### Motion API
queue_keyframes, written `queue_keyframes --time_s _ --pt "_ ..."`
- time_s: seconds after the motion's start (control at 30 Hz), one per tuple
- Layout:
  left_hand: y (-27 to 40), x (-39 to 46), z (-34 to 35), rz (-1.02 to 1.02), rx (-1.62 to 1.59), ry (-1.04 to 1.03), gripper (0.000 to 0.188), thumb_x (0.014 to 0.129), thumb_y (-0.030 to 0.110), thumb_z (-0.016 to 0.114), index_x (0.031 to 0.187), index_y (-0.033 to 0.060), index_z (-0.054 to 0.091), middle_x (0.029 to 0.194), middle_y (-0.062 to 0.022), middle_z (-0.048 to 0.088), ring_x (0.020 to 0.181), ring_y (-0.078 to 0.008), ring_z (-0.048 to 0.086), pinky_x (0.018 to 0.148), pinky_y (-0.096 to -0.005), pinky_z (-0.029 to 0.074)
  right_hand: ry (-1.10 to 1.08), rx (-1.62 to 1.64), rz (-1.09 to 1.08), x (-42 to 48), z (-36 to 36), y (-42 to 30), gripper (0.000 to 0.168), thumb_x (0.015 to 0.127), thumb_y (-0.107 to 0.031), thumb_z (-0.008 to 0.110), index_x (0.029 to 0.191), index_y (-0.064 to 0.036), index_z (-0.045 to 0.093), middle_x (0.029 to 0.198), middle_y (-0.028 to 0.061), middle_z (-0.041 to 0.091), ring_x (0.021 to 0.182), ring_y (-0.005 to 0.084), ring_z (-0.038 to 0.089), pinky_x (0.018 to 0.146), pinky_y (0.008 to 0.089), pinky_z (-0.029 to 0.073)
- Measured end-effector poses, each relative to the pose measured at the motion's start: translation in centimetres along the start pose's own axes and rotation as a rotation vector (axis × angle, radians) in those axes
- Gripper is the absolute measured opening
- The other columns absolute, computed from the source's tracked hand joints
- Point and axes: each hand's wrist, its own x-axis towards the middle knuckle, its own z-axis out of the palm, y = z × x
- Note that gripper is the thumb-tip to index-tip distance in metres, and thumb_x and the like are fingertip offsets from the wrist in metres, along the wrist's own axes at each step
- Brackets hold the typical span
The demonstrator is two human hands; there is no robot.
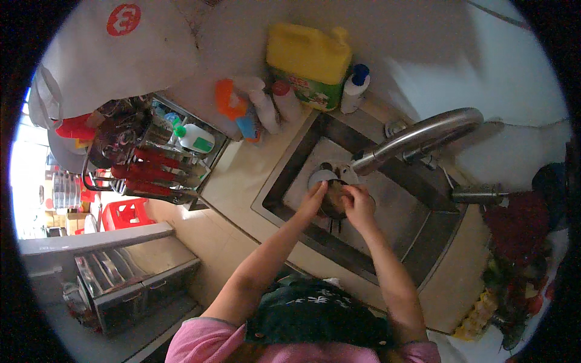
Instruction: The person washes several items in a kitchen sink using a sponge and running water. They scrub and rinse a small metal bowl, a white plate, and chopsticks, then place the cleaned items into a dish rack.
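Observation:
A small dark round bowl is held over the stainless-steel sink basin, under the faucet. My left hand grips its left side with the thumb at the rim. Curled over the right rim is my right hand, its fingertips reaching inside. Something brownish shows within the bowl, too blurred to name. A pale round dish lies just beyond the bowl. Two thin dark rods show below it; whether they belong to it I cannot tell.
Behind the sink stand a yellow jug, a white bottle with a blue cap and spray bottles. Left of the counter, a rack of red-handled knives stands near a green-capped bottle. A dark red cloth hangs at right.

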Motion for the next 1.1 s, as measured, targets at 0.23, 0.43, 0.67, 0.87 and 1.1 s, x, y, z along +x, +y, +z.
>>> queue_keyframes --time_s 0.23,0.43,0.67,0.87,1.1 --pt "-1.6 1.8 1.0 -0.045 -0.185 -0.077 0.06 0.079 0.056 0.043 0.121 0.0135 0.042 0.101 -0.0079 0.052 0.078 -0.0213 0.054 0.049 -0.0337 0.045 -0.274 -0.024 -0.058 -0.5 0.6 0.7 0.018 0.068 -0.007 0.059 0.085 -0.001 0.059 0.081 0.015 0.057 0.076 0.0316 0.054 0.068 0.0367 0.044" --pt "1.2 0.0 2.2 -0.169 -0.092 -0.032 0.057 0.077 0.055 0.047 0.115 0.0123 0.045 0.102 -0.0069 0.052 0.083 -0.0209 0.053 0.059 -0.0404 0.046 0.013 -0.214 -0.019 1.0 -0.7 0.5 0.009 0.067 -0.006 0.059 0.074 -0.001 0.06 0.073 0.0128 0.055 0.066 0.0302 0.055 0.058 0.0361 0.043" --pt "1.5 0.2 1.4 -0.234 -0.287 -0.157 0.053 0.079 0.053 0.048 0.109 0.0103 0.048 0.097 -0.0062 0.054 0.081 -0.0188 0.054 0.059 -0.0377 0.047 -0.37 -0.301 -0.353 -0.4 -2.4 1.4 0.01 0.058 -0.002 0.057 0.067 -0.004 0.059 0.072 0.0071 0.054 0.083 0.0242 0.052 0.074 0.0337 0.043" --pt "6.0 -2.6 2.9 -0.206 0.037 -0.07 0.052 0.08 0.053 0.045 0.112 0.012 0.048 0.097 -0.0064 0.054 0.077 -0.0199 0.056 0.053 -0.0332 0.047 -0.223 -0.36 -0.438 0.8 -2.7 3.1 0.003 0.061 -0.003 0.055 0.064 -0.002 0.055 0.073 0.0091 0.056 0.082 0.0256 0.054 0.072 0.0352 0.044" --pt "2.7 -1.6 2.9 -0.095 -0.102 0.04 0.056 0.08 0.051 0.047 0.117 0.0097 0.045 0.098 -0.0102 0.054 0.081 -0.0204 0.055 0.054 -0.0312 0.047 0.086 -0.057 0.158 -0.2 -1.3 1.1 0.012 0.074 -0.006 0.056 0.083 0.0 0.06 0.079 0.0132 0.06 0.073 0.0285 0.057 0.064 0.0339 0.045"
